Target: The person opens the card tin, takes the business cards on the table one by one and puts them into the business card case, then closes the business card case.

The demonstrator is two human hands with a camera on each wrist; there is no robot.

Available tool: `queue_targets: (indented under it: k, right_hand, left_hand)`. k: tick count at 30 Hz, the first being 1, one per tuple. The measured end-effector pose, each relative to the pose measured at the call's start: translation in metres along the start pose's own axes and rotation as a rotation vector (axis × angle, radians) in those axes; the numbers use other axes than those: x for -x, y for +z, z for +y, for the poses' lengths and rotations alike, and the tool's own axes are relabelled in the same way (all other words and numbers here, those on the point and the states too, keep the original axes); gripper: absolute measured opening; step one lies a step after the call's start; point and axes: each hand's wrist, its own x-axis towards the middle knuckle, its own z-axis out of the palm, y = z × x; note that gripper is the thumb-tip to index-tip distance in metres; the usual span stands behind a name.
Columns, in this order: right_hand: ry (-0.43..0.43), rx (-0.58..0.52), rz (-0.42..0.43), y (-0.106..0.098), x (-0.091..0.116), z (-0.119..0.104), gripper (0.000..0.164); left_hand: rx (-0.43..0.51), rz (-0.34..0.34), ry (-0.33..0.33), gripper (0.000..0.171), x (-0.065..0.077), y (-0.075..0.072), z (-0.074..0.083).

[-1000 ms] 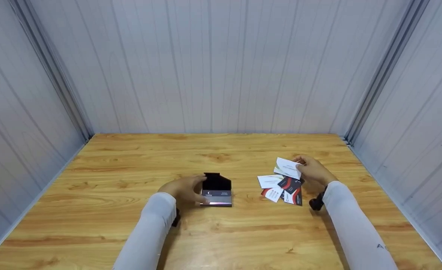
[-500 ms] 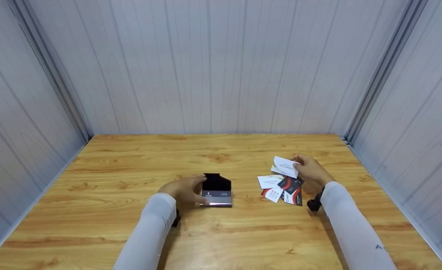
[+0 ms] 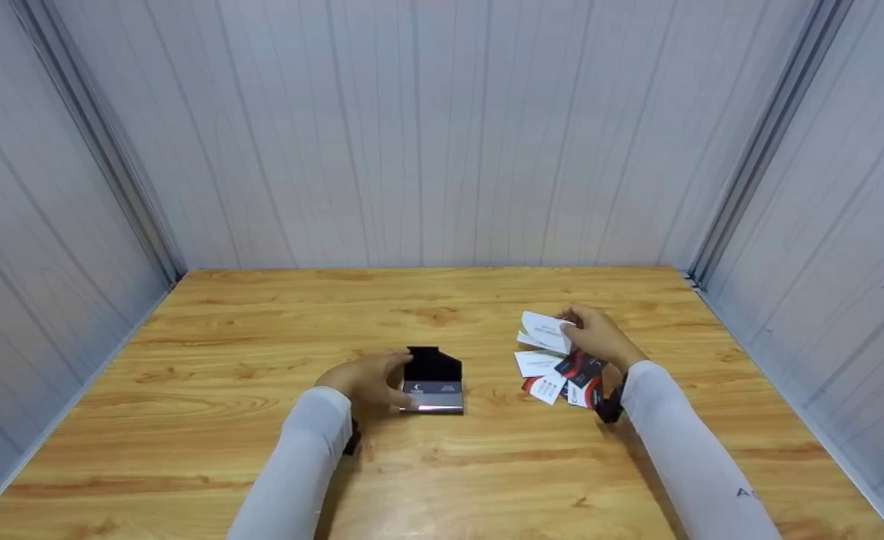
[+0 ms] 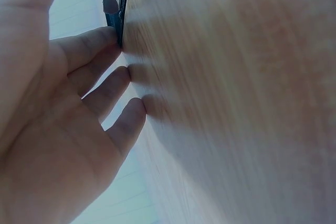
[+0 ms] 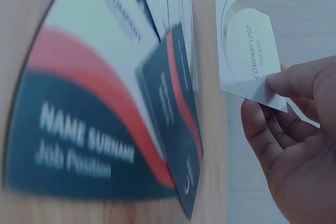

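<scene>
My left hand grips the left side of an open black business card case, its thumb at the front and fingers behind. The case stands on the table with its lid raised, a dark card with pale print showing inside. In the left wrist view, the fingertips touch the wood beside the case's edge. My right hand pinches a white business card by its right end, above the pile; whether a second card lies under it I cannot tell. "COMPANY LOGO" is printed on this card.
Below the right hand, several business cards lie overlapped on the wooden table: a white one, a black-and-red one and a red-and-white one. Pale panel walls enclose the table at the back and sides.
My right hand has moved left with the white card, which now hangs behind the left part of the pile. The left hand and the case have stayed in place.
</scene>
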Motion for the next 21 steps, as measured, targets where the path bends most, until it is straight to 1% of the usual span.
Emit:
queue_targets:
  k: [4,7,10,15,21]
  right_hand:
    - [-0.023,-0.008,-0.008,0.009,-0.003,-0.012,0.024]
    - [-0.057,0.017,-0.007,0.015,-0.006,-0.020,0.023]
    - [-0.072,0.019,-0.010,0.022,-0.008,-0.027,0.021]
    - [-0.071,-0.033,-0.038,0.033,-0.011,-0.040,0.020]
    - [-0.134,-0.017,-0.043,0.045,-0.013,-0.056,0.018]
  left_hand:
    - [0.006,0.003,0.001,0.100,0.001,0.001,0.001]
    - [0.004,0.003,0.005,0.100,0.001,0.000,0.002]
    - [-0.005,0.003,0.015,0.100,0.001,0.000,0.003]
    - [-0.012,-0.002,0.015,0.099,0.001,-0.001,0.004]
    - [-0.037,-0.007,0.022,0.099,0.000,-0.001,0.005]
